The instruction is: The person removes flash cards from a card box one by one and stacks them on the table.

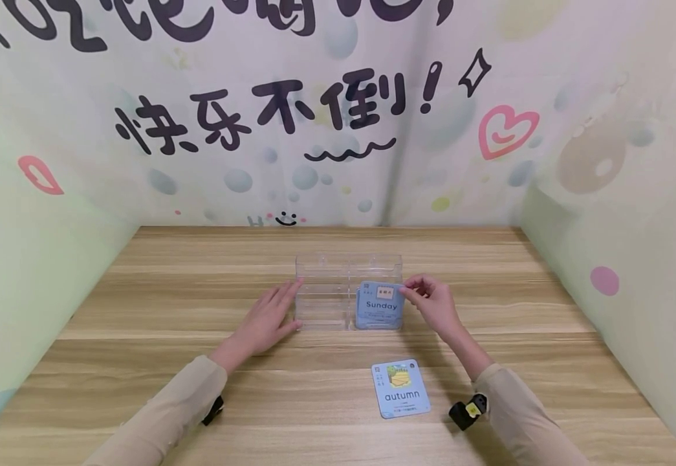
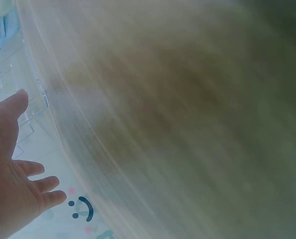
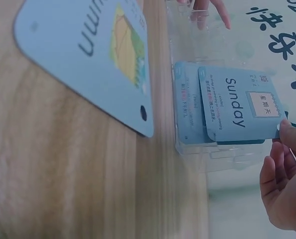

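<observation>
A clear plastic card holder (image 1: 321,316) with two columns of tiered slots stands on the table. My right hand (image 1: 433,307) pinches the upper right corner of a blue "Sunday" card (image 1: 380,316) between thumb and fingers. This card is at the holder's right column, and in the right wrist view another blue card (image 3: 189,107) sits in front of it, lower in the holder. With fingers extended, my left hand (image 1: 268,318) touches the holder's left side. In the left wrist view, the left hand (image 2: 13,179) shows its thumb and fingers spread apart.
A blue "autumn" card (image 1: 402,393) with a yellow picture lies face up on the wooden table (image 1: 198,259), in front of the holder. A printed cloth wall (image 1: 279,188) rises behind the table, with side panels left and right.
</observation>
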The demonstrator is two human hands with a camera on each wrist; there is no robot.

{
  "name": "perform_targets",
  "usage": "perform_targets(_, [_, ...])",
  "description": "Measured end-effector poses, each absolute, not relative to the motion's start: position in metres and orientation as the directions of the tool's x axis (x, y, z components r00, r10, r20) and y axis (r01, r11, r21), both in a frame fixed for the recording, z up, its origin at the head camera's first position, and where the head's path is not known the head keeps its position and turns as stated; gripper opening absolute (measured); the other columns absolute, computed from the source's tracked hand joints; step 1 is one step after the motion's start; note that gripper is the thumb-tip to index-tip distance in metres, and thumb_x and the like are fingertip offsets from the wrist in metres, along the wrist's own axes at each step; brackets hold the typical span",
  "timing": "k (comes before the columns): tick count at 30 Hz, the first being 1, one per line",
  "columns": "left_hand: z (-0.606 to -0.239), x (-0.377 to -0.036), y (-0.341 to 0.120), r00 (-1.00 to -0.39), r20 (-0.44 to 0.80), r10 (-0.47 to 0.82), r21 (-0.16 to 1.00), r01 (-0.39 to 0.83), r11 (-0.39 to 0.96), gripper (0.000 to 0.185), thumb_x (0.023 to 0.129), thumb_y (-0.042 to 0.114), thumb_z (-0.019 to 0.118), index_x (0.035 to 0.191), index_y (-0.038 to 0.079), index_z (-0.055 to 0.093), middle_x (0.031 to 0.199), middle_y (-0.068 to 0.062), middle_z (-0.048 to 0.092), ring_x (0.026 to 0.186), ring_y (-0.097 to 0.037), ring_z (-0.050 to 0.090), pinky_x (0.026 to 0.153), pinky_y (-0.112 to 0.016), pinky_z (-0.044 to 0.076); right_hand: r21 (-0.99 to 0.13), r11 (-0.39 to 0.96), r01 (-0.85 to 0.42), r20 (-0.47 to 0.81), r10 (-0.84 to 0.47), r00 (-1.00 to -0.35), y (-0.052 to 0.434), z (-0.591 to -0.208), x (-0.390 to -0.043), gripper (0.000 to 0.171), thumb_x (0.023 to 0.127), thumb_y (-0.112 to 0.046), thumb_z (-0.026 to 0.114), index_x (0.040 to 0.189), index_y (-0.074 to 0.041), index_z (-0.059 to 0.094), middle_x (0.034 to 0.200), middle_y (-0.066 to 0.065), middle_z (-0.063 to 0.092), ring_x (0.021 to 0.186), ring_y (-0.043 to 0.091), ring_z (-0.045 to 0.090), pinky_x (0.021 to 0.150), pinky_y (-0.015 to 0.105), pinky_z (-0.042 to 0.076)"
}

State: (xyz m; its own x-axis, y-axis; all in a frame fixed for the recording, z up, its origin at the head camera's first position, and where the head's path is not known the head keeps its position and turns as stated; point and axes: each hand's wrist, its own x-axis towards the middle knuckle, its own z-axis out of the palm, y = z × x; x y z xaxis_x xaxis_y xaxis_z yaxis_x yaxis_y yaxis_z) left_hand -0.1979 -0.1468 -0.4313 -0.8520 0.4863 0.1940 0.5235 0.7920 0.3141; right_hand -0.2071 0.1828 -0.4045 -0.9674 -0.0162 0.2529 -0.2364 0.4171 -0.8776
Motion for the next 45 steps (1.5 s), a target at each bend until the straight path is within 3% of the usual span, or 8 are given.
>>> perform_targets(25, [-0.431, -0.198, -0.147, -0.854, 0.198, 0.482, 0.316, 0.521, 0.793, 0.082, 0.087, 0.034, 0.060, 0.147, 0.015, 0.008, 0.142, -0.025, 0.029, 0.126, -0.043, 0.031, 0.104, -0.055, 0.025, -0.894, 0.316, -0.316, 0.305, -0.087, -0.948, 0.176, -0.376, -0.183, 0.009, 0.083, -0.007, 0.065, 0.086, 0.002, 0.062, 0.074, 0.007, 0.058, 0.060, 0.009, 0.048, 0.050, 0.018, 0.043])
perform_targets(30, [-0.433, -0.198, -0.147, -0.854, 0.195, 0.482, 0.307, 0.520, 0.797, 0.082, 0.087, 0.034, 0.060, 0.147, 0.013, 0.008, 0.142, -0.025, 0.029, 0.127, -0.043, 0.030, 0.104, -0.054, 0.025, -0.886, 0.328, -0.327, 0.312, -0.099, -0.945, 0.171, -0.357, -0.166, 0.007, 0.083, 0.000, 0.063, 0.086, 0.006, 0.061, 0.076, 0.013, 0.057, 0.059, 0.010, 0.046, 0.050, 0.017, 0.042])
perform_targets(45, [-0.432, -0.198, -0.146, -0.854, 0.194, 0.483, 0.315, 0.521, 0.793, 0.081, 0.087, 0.034, 0.059, 0.147, 0.015, 0.007, 0.142, -0.025, 0.029, 0.126, -0.044, 0.030, 0.103, -0.055, 0.025, -0.886, 0.348, -0.306, 0.294, -0.089, -0.952, 0.175, -0.355, -0.149, 0.006, 0.083, 0.000, 0.063, 0.085, 0.005, 0.061, 0.076, 0.009, 0.057, 0.058, 0.008, 0.046, 0.050, 0.018, 0.042])
